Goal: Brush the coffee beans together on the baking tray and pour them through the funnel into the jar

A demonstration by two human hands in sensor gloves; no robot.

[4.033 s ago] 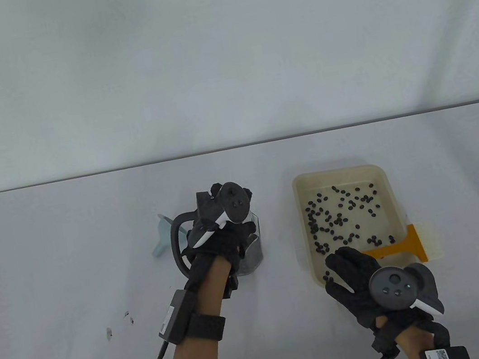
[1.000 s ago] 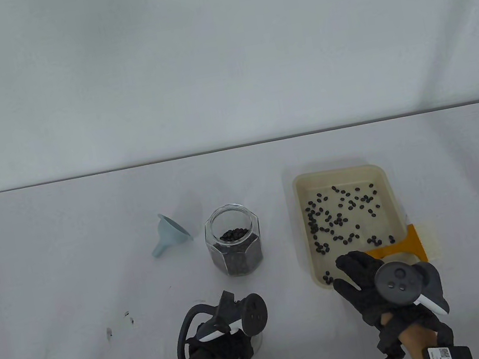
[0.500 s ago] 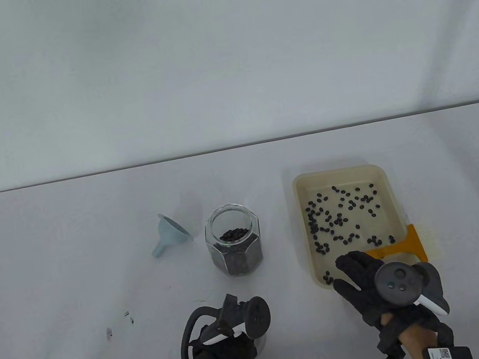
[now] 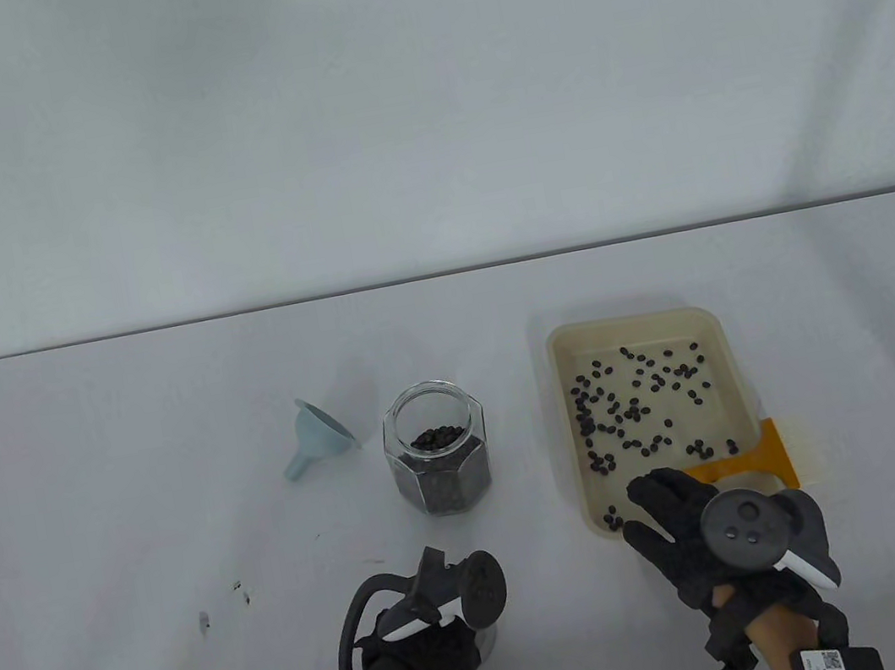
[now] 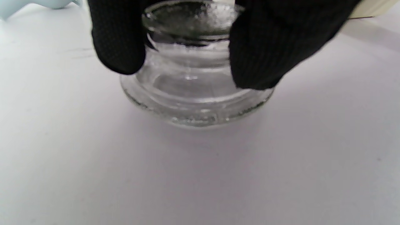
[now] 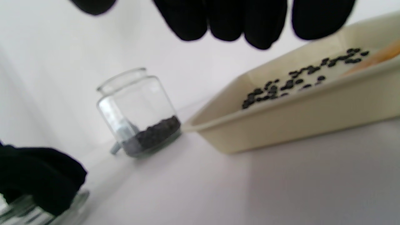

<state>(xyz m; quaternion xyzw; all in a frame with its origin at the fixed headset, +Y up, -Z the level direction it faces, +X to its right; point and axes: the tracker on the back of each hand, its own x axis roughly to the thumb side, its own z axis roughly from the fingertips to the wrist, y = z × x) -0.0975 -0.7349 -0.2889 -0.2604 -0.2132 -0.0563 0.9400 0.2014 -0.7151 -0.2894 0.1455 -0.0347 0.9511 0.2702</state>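
Hiding most of the glass lid (image 5: 195, 93) — left hand (image 4: 430, 638) grips it.

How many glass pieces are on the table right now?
2: the open jar standing left of the baking tray, and its glass lid on the table, held by the left hand.

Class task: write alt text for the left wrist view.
Two black-gloved fingers of the left hand pinch a clear glass jar lid that sits on the white table. A pale blue funnel shows at the top left corner.
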